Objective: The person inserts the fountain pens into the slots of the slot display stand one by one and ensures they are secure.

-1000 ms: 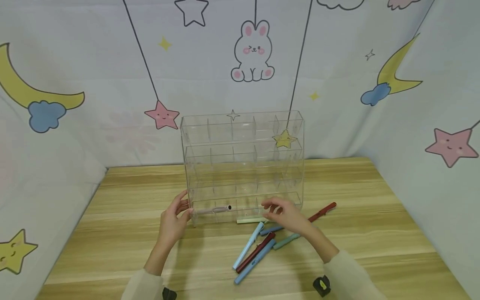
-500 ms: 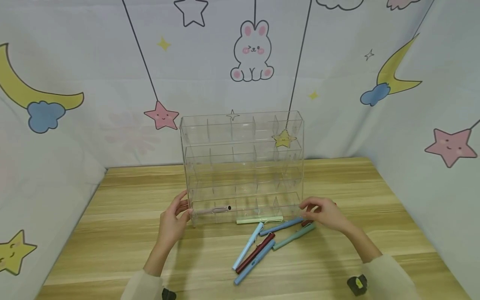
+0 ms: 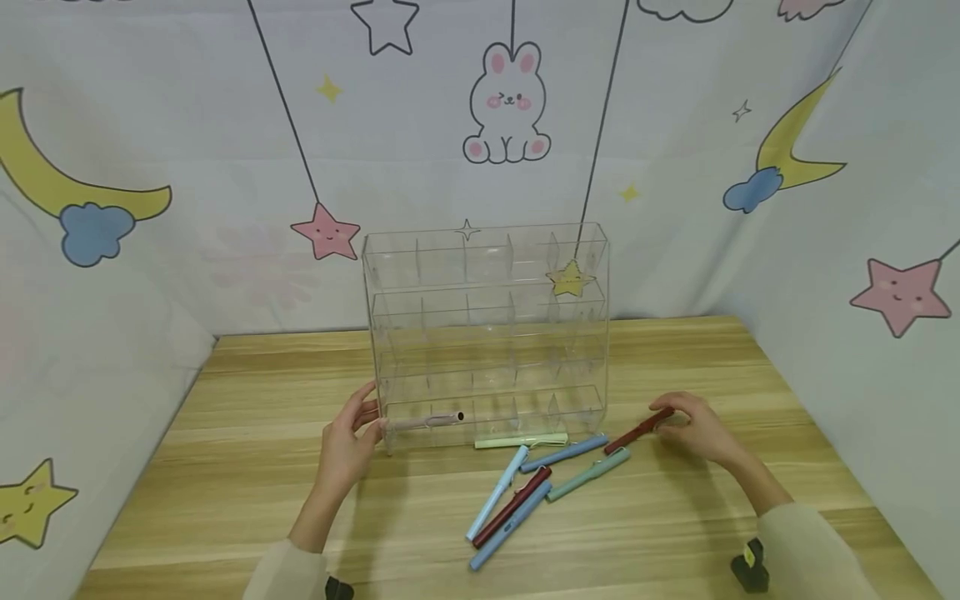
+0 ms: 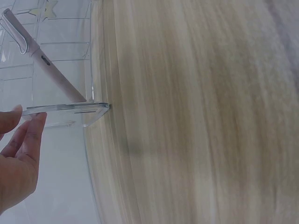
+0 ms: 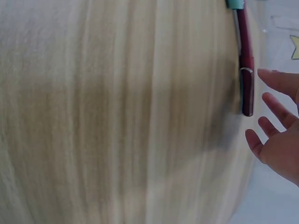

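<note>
A clear acrylic organizer (image 3: 491, 333) with tiers of compartments stands upright at the back of the table. My left hand (image 3: 348, 433) grips its left side panel between thumb and fingers, seen also in the left wrist view. A pale pink pen (image 4: 56, 77) lies slanted in the bottom tier, by that panel. Right of the organizer, my right hand (image 3: 693, 429) is at the far end of a dark red pen (image 3: 637, 431) lying on the table. In the right wrist view its fingers (image 5: 275, 109) are spread beside the red pen, not closed on it.
Before the organizer lie a pale green pen (image 3: 521, 441), a blue pen (image 3: 562, 452) and a green pen (image 3: 588, 475). Nearer are a light blue pen (image 3: 497, 493), another dark red pen (image 3: 512, 507) and another blue pen (image 3: 510, 527). Patterned white cloth (image 3: 225, 167) encloses the table.
My right hand has moved right from in front of the organizer's bottom tier to the far dark red pen, uncovering the pens beneath. The left hand has kept its hold.
</note>
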Demonstrator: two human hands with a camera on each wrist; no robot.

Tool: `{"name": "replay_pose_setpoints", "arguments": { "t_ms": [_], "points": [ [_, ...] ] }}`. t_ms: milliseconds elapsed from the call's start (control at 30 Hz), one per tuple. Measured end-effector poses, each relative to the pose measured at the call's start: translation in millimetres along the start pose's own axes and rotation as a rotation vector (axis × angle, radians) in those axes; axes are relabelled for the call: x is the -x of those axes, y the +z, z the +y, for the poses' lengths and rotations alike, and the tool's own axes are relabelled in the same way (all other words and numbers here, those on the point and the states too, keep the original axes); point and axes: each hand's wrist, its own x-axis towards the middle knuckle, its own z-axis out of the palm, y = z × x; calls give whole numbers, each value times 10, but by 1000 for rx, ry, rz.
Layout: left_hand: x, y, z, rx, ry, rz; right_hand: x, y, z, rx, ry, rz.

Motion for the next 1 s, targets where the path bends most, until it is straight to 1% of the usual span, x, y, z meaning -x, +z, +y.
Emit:
{"name": "replay_pose_setpoints", "arguments": {
  "t_ms": [67,267,367,800,1000],
  "points": [
    [-3,3,-7,1,2,3,7,7,49,7,6,17],
    [0,8,-13,4,10,7,-3,63,149,80,34,68],
    [5,7,-9,6,14,8,-11,94,174,109,38,74],
    [-2,-4,-41,-6,35,6,-13,132,168,147,114,84],
    [0,-5,-43,-7,44,8,3,116,196,168,95,86]
  ]
}}
